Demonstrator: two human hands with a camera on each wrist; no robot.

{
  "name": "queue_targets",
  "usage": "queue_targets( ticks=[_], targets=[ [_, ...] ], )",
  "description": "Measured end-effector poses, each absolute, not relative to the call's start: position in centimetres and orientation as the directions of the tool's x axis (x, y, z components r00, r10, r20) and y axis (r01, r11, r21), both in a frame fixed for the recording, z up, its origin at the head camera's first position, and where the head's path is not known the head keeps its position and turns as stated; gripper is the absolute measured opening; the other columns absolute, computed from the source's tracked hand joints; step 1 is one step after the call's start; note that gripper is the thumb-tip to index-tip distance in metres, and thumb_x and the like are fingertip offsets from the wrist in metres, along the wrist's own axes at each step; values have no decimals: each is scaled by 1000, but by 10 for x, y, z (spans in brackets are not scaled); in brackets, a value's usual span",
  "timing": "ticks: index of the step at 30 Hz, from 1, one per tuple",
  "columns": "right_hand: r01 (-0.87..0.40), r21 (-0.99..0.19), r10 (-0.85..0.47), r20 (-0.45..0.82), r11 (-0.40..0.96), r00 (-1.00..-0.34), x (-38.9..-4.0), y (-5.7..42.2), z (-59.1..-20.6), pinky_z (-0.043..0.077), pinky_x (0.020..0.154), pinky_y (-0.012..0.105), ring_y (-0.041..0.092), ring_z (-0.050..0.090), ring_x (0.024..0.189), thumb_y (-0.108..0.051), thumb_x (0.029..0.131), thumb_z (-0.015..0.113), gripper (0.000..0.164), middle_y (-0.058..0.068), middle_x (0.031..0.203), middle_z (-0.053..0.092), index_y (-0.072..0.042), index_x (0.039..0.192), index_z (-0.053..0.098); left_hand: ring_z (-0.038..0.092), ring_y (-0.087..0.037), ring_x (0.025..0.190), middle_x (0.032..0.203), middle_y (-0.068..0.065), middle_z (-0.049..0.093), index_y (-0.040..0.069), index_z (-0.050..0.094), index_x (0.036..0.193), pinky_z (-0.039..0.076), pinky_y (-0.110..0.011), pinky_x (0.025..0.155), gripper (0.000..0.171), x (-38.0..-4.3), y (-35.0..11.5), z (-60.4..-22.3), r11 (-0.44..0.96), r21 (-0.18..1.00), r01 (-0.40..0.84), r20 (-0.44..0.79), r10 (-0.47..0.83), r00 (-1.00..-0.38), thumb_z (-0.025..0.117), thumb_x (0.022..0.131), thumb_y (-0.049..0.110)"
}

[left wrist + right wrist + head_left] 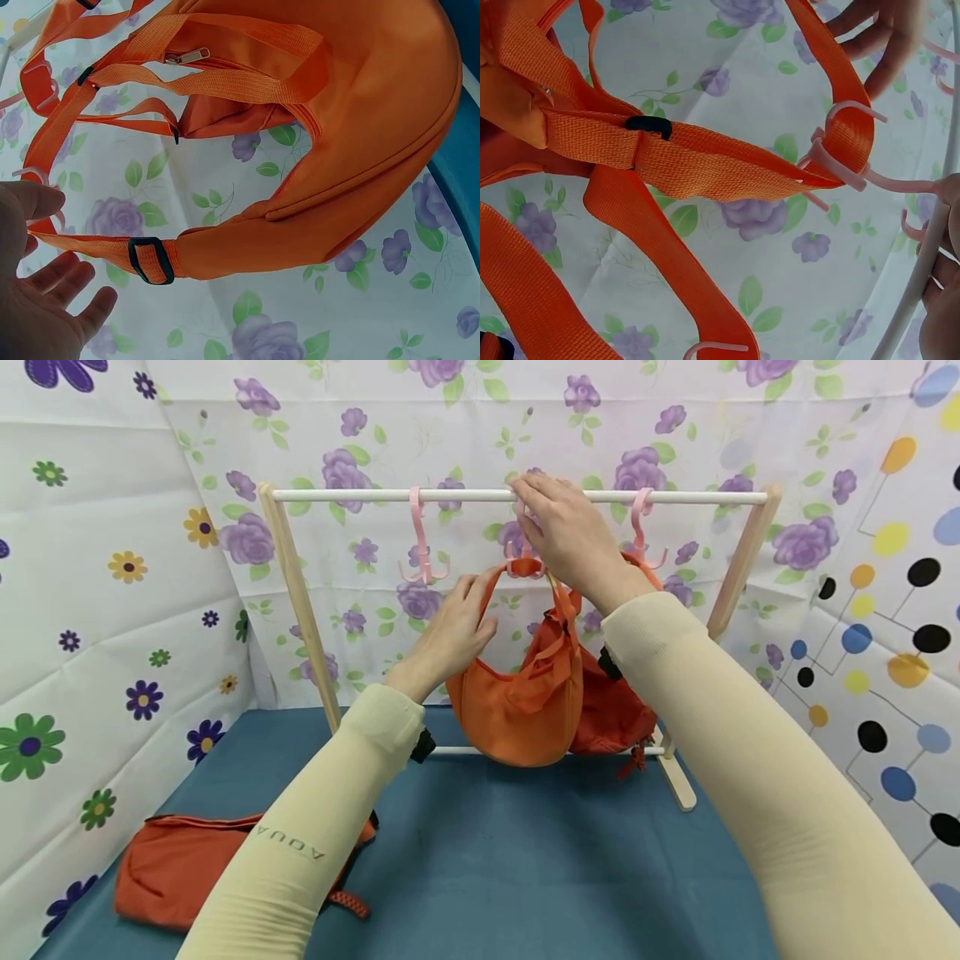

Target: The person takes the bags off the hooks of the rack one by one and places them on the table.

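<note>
Orange fabric bag [517,727] hangs by its strap [97,246] from the middle pink hook [900,183], which sits on the white rail [352,495] of the wood-sided rack [300,602]. Right hand [566,531] is up at the rail, fingers and thumb bent around the hook's top end (right wrist view shows the stem running into the grip). Left hand [450,631] is just beside the strap, fingers spread and loosely bent, thumb overlapping the strap near the prongs (contact: can't tell). Strap loop lies across the hook's prongs; black buckle [151,260] below it. Second bag, redder [611,718], hangs from the right hook [640,522], partly behind the first. Left hook [420,539] is on the same rail. Third bag [180,868] lies on the blue table [487,877], left side, partly hidden by the left sleeve [300,835].
</note>
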State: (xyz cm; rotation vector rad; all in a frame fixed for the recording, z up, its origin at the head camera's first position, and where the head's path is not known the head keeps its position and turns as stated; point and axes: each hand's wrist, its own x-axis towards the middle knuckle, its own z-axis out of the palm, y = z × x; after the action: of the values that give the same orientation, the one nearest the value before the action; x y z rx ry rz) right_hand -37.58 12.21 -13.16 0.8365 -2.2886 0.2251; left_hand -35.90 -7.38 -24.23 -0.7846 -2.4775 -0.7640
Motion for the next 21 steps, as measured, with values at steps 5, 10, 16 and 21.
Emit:
queue_targets(
  ticks=[5,10,16,21],
  targets=[
    [-639,-13,-471,665,769,-580,-376,122,-130,24,125,38,33,43,148,-18,111,52,45,13,155,51,-9,155,50,50,-31,132,154,-14,40,18,24,166,43,-47,109,65,-360,-70,-241,685,426,591,524,346,-778,54,108,20],
    [-639,-93,-435,658,764,-615,-375,123,-126,25,124,37,30,43,148,-18,109,54,45,11,154,53,-12,153,54,52,-31,130,152,-15,43,15,24,166,44,-48,107,64,-364,-65,-238,666,487,565,511,306,-803,53,109,25],
    [-634,-139,-406,660,761,-632,-374,122,-127,25,124,37,28,43,148,-18,109,55,44,10,154,54,-13,153,55,59,-28,110,134,-17,58,10,37,159,49,-42,94,53,-371,-63,-238,605,571,556,511,269,-817,53,110,22],
    [-631,-167,-396,651,758,-648,-375,121,-126,23,124,35,27,42,149,-18,109,56,44,9,155,53,-14,153,55,53,-24,85,114,-13,63,8,48,149,43,-34,72,40,-373,-65,-238,523,637,566,525,244,-816,50,112,23]
  ],
)
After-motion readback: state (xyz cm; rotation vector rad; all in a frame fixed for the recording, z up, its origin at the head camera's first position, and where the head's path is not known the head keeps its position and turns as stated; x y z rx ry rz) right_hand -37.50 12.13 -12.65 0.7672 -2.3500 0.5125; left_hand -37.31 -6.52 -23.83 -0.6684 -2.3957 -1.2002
